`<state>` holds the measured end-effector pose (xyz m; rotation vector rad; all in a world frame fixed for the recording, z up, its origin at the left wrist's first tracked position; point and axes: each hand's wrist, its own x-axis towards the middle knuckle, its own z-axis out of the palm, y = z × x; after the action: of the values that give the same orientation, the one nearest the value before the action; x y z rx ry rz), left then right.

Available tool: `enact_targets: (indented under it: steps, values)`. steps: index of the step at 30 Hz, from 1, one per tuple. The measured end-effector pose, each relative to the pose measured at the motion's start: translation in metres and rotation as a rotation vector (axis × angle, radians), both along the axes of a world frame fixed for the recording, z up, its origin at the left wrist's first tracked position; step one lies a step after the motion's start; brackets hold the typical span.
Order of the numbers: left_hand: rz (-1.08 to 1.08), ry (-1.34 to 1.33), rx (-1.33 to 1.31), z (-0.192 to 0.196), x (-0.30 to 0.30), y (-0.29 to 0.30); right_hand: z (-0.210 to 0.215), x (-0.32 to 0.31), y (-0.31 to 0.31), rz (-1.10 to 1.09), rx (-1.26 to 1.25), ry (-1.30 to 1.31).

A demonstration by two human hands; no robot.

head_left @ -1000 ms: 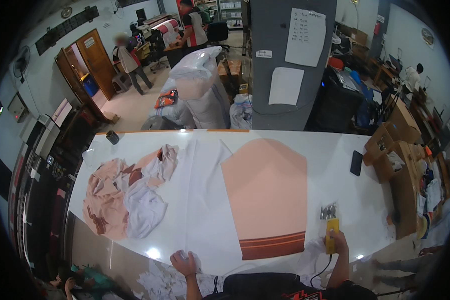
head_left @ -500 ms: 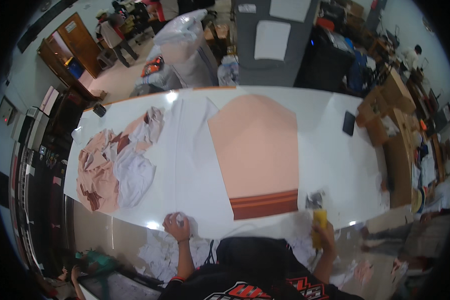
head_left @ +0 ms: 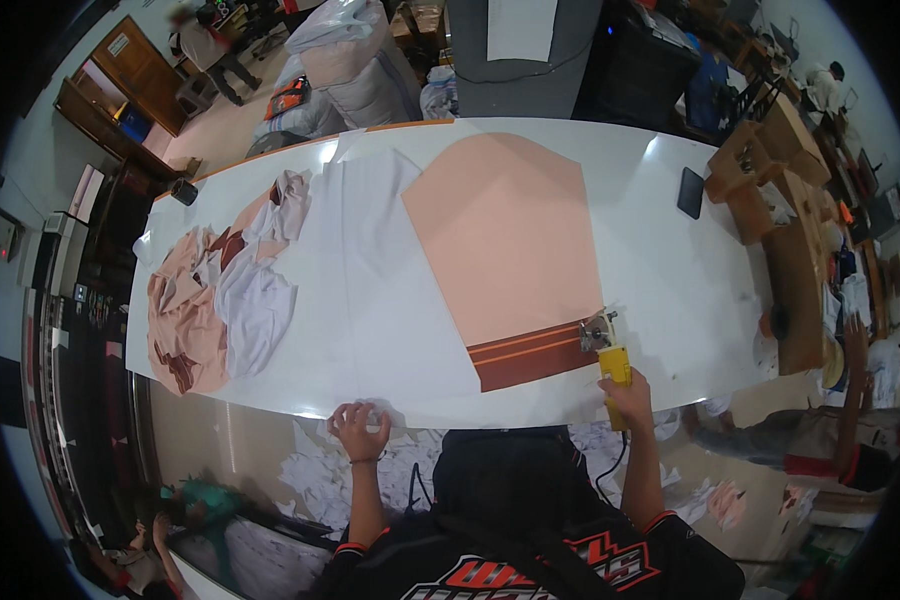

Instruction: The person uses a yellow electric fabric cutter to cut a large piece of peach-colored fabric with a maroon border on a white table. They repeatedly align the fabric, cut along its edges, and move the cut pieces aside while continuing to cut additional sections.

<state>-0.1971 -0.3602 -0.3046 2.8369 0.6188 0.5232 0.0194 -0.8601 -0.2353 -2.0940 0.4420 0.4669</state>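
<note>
My right hand (head_left: 628,398) is wrapped round the yellow body of a corded electric fabric cutter (head_left: 616,372). Its metal head touches the lower right edge of a peach sleeve-shaped fabric panel (head_left: 505,235), beside the brown and orange striped band (head_left: 530,356). At the table's near edge, my left hand (head_left: 359,432) has its fingers curled, with a bit of white fabric (head_left: 388,411) between them and the thumb. A long white fabric piece (head_left: 370,270) extends from there to the far side, next to the peach panel.
Crumpled peach and white fabric (head_left: 195,310) lies on the left of the white table (head_left: 685,290). A phone (head_left: 690,193) and cardboard boxes (head_left: 770,170) are at the right. White scraps (head_left: 315,470) cover the floor in front. Another person (head_left: 830,440) is at the right.
My right hand has brought the cutter forward and left, from the table's near edge to the panel's striped end. My left hand stays near the edge. The whole view has shifted.
</note>
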Motion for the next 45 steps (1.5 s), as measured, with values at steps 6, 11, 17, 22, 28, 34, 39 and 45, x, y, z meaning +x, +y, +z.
enact_targets:
  steps: [6,11,17,22,28,34,39,45]
  values:
    - [-0.075,0.035,-0.155,0.005,-0.014,0.002,0.018,-0.02,-0.007,0.006,-0.063,-0.025]
    - [-0.096,-0.042,-0.136,0.004,0.01,0.035,0.037,-0.066,0.023,0.081,-0.116,-0.064]
    - [-0.257,-0.029,-0.211,-0.01,0.043,0.082,0.007,-0.146,0.085,0.053,-0.141,-0.071]
    - [-0.271,-0.081,-0.295,-0.016,0.043,0.089,0.044,-0.182,0.153,0.019,-0.299,0.075]
    - [-0.305,-0.094,-0.327,-0.013,0.044,0.093,0.025,-0.214,0.19,0.045,-0.426,0.046]
    - [-0.32,-0.095,-0.322,-0.008,0.046,0.094,0.026,-0.199,0.2,0.123,-0.487,0.029]
    - [-0.322,-0.093,-0.336,-0.006,0.047,0.095,0.024,-0.187,0.206,0.104,-0.467,0.071]
    - [-0.315,-0.101,-0.334,-0.005,0.048,0.094,0.028,-0.173,0.213,0.101,-0.463,0.08]
